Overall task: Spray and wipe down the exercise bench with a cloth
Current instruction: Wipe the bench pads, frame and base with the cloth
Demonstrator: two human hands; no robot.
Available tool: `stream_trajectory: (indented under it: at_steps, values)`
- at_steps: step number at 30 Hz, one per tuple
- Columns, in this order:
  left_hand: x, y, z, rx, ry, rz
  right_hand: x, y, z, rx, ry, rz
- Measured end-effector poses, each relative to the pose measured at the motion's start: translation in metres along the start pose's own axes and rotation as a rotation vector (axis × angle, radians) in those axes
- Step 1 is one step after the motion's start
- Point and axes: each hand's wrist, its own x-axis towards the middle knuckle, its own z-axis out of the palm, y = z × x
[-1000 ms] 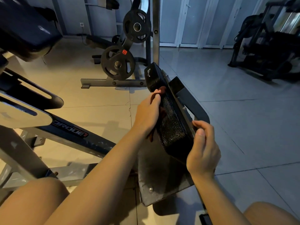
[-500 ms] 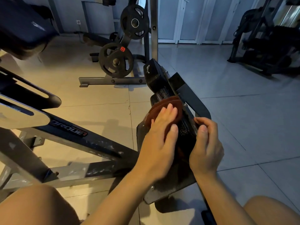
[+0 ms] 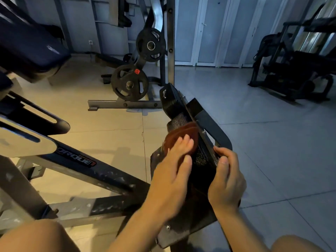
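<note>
Currently, step in hand: wiping; no spray bottle in view.
Cloth (image 3: 181,137): reddish-brown, flat on the dark textured pad (image 3: 179,120) of the exercise bench.
Left hand (image 3: 171,180): fingers straight, pressing the cloth onto the pad.
Right hand (image 3: 226,180): fingers curled round the pad's right edge and metal bracket (image 3: 211,128), steadying it.
Next move (a judgement): slide the cloth along the pad toward its far end, keeping flat pressure while the right hand braces.
Hidden: pad's lower part behind both hands; its wetness unreadable in dim light.
Background: weight plates (image 3: 129,82) on a rack.
</note>
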Motion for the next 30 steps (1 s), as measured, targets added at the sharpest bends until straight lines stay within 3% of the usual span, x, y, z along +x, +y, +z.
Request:
stream_trajectory:
  at_steps: [2, 8, 14, 18, 21, 24, 30]
  values:
    - [-0.024, 0.001, 0.007, -0.019, 0.015, 0.076, 0.001, 0.0, 0.001, -0.012, -0.007, -0.006]
    - [-0.008, 0.0, 0.007, 0.032, 0.016, 0.054, 0.001, -0.001, 0.0, -0.049, -0.013, 0.033]
    - [0.07, -0.007, -0.009, 0.191, -0.009, -0.096, -0.001, -0.003, 0.001, -0.006, -0.005, 0.036]
    - [0.097, -0.016, -0.009, 0.141, 0.016, -0.196, -0.001, -0.003, 0.001, 0.019, 0.013, 0.022]
    - [0.07, -0.016, -0.005, 0.03, 0.042, -0.218, -0.002, -0.002, 0.002, 0.035, 0.041, 0.023]
    - [0.017, -0.006, 0.0, -0.06, 0.032, -0.103, -0.001, 0.001, 0.003, 0.03, 0.026, 0.036]
    - [-0.044, 0.012, 0.027, -0.032, 0.126, 0.036, -0.003, 0.002, -0.004, 0.005, -0.087, 0.098]
